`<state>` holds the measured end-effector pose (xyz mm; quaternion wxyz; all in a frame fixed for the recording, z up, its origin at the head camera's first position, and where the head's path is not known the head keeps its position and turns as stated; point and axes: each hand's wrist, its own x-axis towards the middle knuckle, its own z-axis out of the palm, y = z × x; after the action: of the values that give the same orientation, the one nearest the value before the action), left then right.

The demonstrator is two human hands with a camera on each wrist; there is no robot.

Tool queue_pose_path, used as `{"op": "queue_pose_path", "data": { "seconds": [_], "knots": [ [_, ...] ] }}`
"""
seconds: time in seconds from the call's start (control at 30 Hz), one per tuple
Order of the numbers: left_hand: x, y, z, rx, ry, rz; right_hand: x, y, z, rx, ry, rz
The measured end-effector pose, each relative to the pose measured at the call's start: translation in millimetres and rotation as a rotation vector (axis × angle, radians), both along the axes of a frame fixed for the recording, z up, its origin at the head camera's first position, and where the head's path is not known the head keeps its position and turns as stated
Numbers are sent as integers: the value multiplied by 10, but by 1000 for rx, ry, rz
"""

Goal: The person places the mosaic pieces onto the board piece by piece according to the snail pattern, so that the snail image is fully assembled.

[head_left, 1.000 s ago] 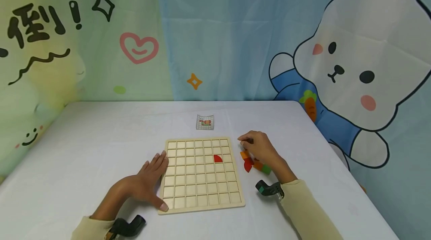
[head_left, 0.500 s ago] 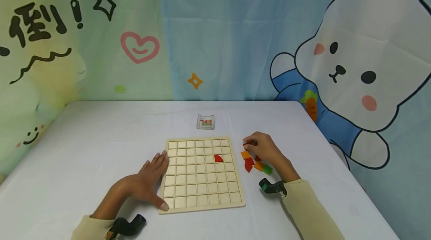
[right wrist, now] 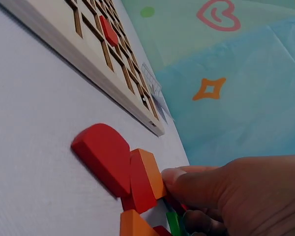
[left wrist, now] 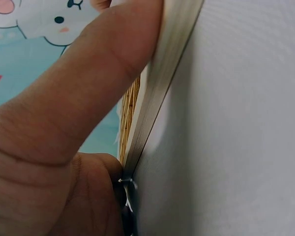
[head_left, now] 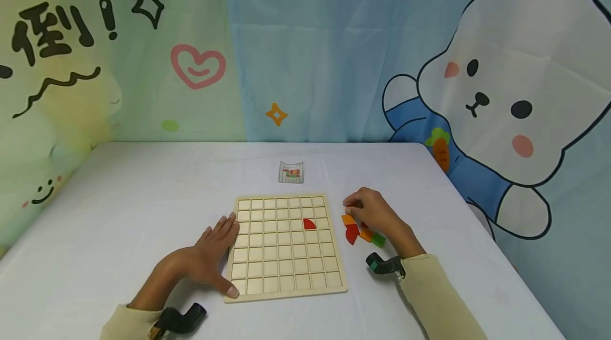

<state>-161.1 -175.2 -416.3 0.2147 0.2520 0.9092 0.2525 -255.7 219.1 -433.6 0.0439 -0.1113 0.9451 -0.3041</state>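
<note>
My left hand (head_left: 205,260) lies spread along the left edge of a wooden grid board (head_left: 286,296), with the thumb over its near corner. One red quarter-round block (head_left: 309,224) sits in a cell of the board. To the right of the board, my right hand (head_left: 377,214) pinches a small red block at its fingertips; the fingers now hide it in the head view. Right beside the thumb in the right wrist view stands an orange block (right wrist: 151,167). Red blocks (head_left: 352,232) and a green block (head_left: 378,240) lie below that hand.
A small pattern card (head_left: 291,173) lies beyond the board on the white-covered table (head_left: 143,197). Another orange block (head_left: 366,234) is in the loose group between board and right wrist. A printed cloth (head_left: 305,53) hangs behind the table.
My right hand has shifted slightly right and down, close over the loose blocks. The red piece glimpsed at its fingertips is now covered. My left hand has stayed on the board.
</note>
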Motion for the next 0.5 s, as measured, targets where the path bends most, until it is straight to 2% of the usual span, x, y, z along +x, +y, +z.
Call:
{"op": "queue_pose_path", "data": {
  "seconds": [0.27,0.5],
  "knots": [
    [-5,-8,-15,2,8,-9,33,-24,33,7,-26,-34],
    [-5,-10,-16,0,9,-9,50,-39,47,33,20,-14]
  ]
}}
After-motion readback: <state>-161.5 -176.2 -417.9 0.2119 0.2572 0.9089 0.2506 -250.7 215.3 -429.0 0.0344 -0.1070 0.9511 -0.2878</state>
